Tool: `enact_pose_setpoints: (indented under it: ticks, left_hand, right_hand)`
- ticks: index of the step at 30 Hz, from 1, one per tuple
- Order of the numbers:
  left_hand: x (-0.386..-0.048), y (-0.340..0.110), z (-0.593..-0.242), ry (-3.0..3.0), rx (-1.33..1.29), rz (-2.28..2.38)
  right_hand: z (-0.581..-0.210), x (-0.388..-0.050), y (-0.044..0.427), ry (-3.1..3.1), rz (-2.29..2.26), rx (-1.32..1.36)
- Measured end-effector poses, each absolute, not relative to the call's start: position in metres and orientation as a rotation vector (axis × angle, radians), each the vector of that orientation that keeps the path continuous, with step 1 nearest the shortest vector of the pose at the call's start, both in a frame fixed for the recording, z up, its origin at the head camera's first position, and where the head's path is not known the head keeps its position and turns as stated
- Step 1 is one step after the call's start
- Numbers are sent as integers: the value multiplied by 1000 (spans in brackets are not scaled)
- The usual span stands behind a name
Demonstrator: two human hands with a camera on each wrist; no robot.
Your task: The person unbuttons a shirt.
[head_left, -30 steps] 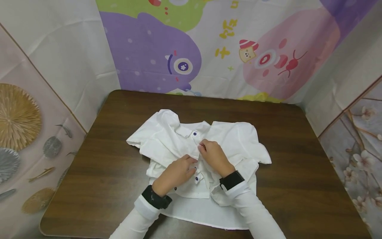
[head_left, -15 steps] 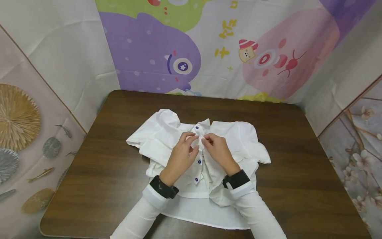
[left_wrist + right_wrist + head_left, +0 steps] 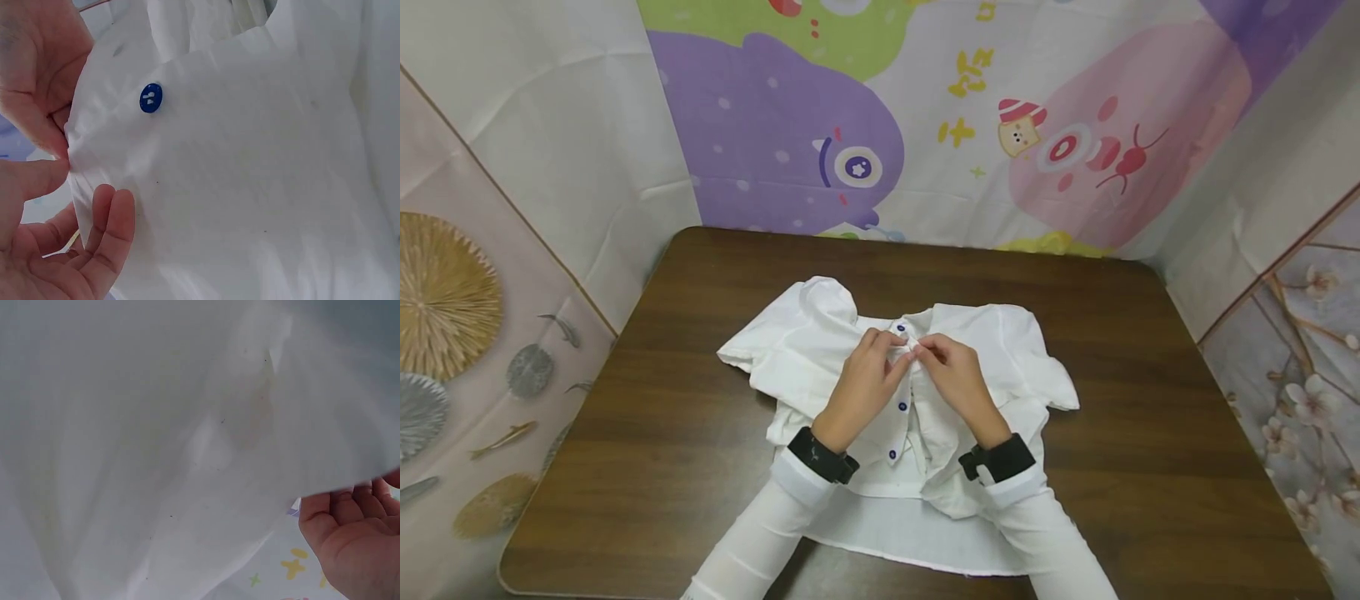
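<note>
White shirt lies at the frame's lower centre, left hand and right hand pinching its front edge; a loosened pinch or uneven pull could let the cloth slip askew.

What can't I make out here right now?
Head view: any button where the left hand and right hand pinch the white shirt; they hide that spot.
Left wrist view: the rest of both hands, cut off by the left edge.
Right wrist view: part of the right hand, past the right edge; specks, too small to identify.
</note>
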State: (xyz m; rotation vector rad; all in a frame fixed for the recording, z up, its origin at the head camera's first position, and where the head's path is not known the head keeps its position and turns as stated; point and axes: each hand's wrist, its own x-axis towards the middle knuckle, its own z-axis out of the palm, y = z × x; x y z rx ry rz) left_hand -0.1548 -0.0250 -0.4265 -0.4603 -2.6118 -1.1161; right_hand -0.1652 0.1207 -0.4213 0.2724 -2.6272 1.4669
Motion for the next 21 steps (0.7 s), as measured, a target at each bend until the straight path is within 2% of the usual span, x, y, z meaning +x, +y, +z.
enact_pose_setpoints:
  ticks: [11,21]
  left_hand:
    - [-156,-24,-424,-2609,-462,-1103]
    - [-153,-25,-423,-2566,-477,-1163]
  right_hand:
    - [-424,-166,123,-2648,1594,157]
    - [-424,-165,126,-2684,1558,259]
